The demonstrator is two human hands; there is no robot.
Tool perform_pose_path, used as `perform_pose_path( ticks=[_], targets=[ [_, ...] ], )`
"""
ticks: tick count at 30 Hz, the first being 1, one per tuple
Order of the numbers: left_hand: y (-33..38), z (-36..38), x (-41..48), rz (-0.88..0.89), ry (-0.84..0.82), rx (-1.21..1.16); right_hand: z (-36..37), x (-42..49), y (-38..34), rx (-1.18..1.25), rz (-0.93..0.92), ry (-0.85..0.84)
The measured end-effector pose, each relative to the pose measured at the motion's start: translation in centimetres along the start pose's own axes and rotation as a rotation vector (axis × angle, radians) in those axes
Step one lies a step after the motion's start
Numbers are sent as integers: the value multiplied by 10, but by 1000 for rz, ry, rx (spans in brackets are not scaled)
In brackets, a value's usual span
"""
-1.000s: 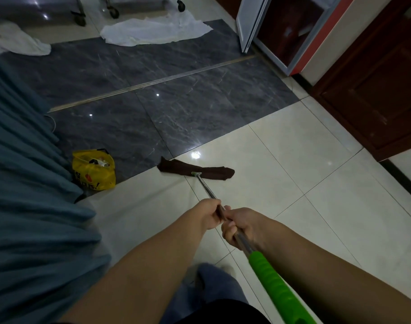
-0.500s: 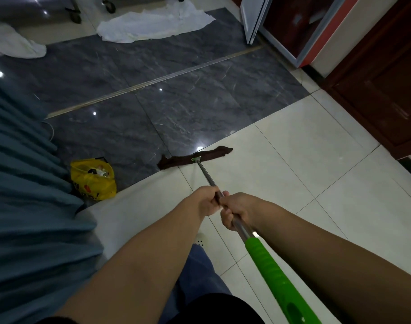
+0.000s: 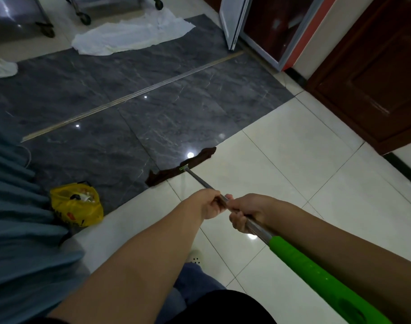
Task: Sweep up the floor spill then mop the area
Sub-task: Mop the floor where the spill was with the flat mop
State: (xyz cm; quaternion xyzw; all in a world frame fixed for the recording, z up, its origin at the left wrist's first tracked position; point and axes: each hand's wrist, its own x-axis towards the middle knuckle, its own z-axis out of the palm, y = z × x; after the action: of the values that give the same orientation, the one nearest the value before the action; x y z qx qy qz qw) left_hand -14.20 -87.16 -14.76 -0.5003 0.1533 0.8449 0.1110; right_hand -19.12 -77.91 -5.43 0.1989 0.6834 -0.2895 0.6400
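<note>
head view: this looks like the mopping stage. the left hand point(image 3: 211, 204) and right hand point(image 3: 249, 212) are both curled tight round the bare metal pole point(image 3: 200, 180), almost touching each other, the right one just above the green grip point(image 3: 312, 270).

the brown mop cloth point(image 3: 162, 176) lies flat on the floor just above frame centre, along the seam where the dark marble tiles point(image 3: 176, 113) meet the cream tiles point(image 3: 293, 171). its long axis runs from about 8 o'clock to 2 o'clock. the pole crosses it near the middle and points from 4 o'clock up toward 10 o'clock.

to mop well, the person should probably press down evenly so the whole cloth stays flat. strokes should run across the cloth's length and overlap. the cloth should steer clear of the yellow plastic bag point(image 3: 77, 204) at 9 o'clock and the white sheet point(image 3: 132, 35) at 11 o'clock.
</note>
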Motion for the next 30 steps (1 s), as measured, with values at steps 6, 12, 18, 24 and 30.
perform_pose_path(
  ticks=[6, 12, 18, 24, 30],
  targets=[
    [-14, -23, -7, 8, 18, 24, 24, 11, 40, 216, -74, -84],
    [-56, -57, -17, -38, 91, 26, 59, 26, 116, 580, -58, -174],
    [-91, -73, -21, -70, 119, 129, 60, 24, 167, 708, -68, -174],
    [-131, -64, -38, -77, 129, 265, 44, 13, 206, 715, -34, -193],
    [-175, -56, -50, -34, 176, 376, 29, 10, 244, 726, -46, -193]
  ],
)
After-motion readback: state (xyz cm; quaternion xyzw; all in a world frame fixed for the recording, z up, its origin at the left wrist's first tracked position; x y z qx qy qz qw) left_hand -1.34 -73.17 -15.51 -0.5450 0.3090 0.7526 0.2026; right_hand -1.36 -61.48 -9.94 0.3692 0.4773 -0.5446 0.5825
